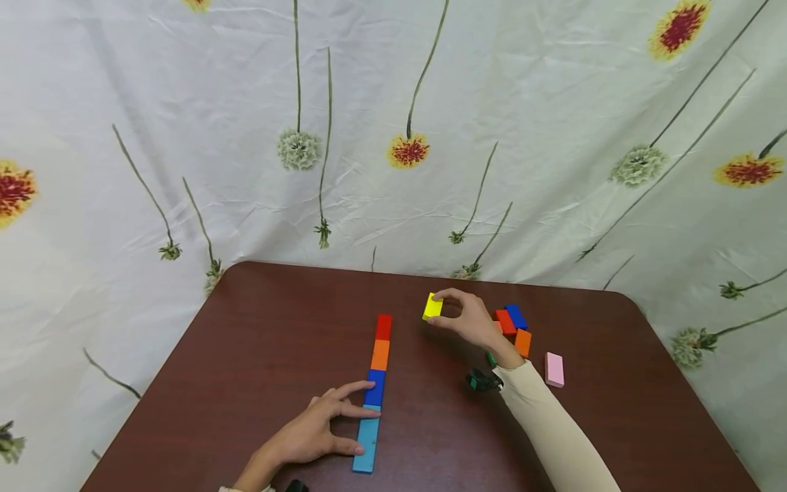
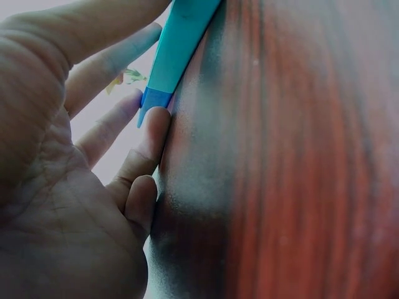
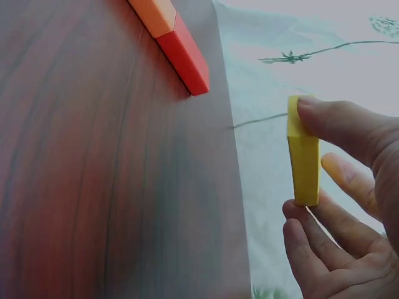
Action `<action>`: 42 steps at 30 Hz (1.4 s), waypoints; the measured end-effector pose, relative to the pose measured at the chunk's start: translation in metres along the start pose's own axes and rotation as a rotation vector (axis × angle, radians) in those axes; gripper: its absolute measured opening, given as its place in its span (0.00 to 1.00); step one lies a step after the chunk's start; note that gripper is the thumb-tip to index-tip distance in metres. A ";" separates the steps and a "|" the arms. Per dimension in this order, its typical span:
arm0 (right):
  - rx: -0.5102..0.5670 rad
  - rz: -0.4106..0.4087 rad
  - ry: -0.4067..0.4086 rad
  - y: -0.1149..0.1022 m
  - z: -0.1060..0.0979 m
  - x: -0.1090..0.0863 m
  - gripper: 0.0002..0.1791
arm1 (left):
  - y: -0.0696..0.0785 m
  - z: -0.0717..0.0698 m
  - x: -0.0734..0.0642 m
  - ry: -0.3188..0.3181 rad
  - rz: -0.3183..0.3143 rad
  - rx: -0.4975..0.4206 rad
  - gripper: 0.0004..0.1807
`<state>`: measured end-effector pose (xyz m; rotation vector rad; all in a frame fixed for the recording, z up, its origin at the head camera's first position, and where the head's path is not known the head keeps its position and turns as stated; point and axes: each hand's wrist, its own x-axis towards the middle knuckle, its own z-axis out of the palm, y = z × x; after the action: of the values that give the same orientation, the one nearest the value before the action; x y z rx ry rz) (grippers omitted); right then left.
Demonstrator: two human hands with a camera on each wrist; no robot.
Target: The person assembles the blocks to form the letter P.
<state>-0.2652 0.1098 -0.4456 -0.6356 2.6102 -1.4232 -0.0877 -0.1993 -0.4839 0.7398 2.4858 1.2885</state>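
A yellow block [image 1: 433,307] is pinched between the thumb and fingers of my right hand [image 1: 470,320], above the table right of the row's far end. The right wrist view shows this yellow block [image 3: 304,152] held by its two ends. A straight row runs away from me: light blue [image 1: 367,441], dark blue block [image 1: 375,388], orange block [image 1: 380,354] and red block [image 1: 384,327]. My left hand [image 1: 313,427] lies along the row's left side, fingers extended, thumb at the light blue part and fingertips at the blue blocks. In the left wrist view the light blue piece [image 2: 181,47] shows beyond the fingers.
Behind my right hand lie loose blocks: blue [image 1: 516,316], red [image 1: 506,322], orange [image 1: 522,342] and a partly hidden green one [image 1: 491,358]. A pink block [image 1: 554,370] lies apart to the right. Flowered cloth [image 1: 369,137] hangs behind the brown table [image 1: 277,328].
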 end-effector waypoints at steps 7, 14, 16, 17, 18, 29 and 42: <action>0.079 0.005 -0.025 -0.002 0.024 0.022 0.25 | -0.002 0.001 0.001 -0.008 -0.011 -0.010 0.27; 0.034 0.020 -0.022 -0.003 0.047 0.043 0.22 | 0.000 -0.001 0.001 -0.015 -0.010 -0.008 0.27; 0.003 0.012 -0.028 -0.005 0.053 0.049 0.22 | 0.000 -0.002 0.000 -0.012 -0.010 -0.002 0.27; -0.015 0.006 -0.034 -0.007 0.056 0.051 0.22 | 0.001 -0.002 0.000 -0.013 -0.009 0.000 0.27; -0.028 0.005 -0.038 -0.008 0.059 0.054 0.22 | 0.001 -0.003 -0.001 -0.013 -0.010 0.000 0.27; -0.190 0.000 -0.029 -0.016 0.079 0.068 0.23 | 0.001 -0.002 0.001 -0.022 -0.010 -0.002 0.27; -0.253 -0.003 -0.065 -0.019 0.081 0.069 0.20 | 0.004 -0.003 0.000 -0.025 -0.004 0.008 0.27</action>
<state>-0.2997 0.0100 -0.4678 -0.6990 2.7611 -1.0608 -0.0875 -0.1993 -0.4790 0.7473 2.4734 1.2607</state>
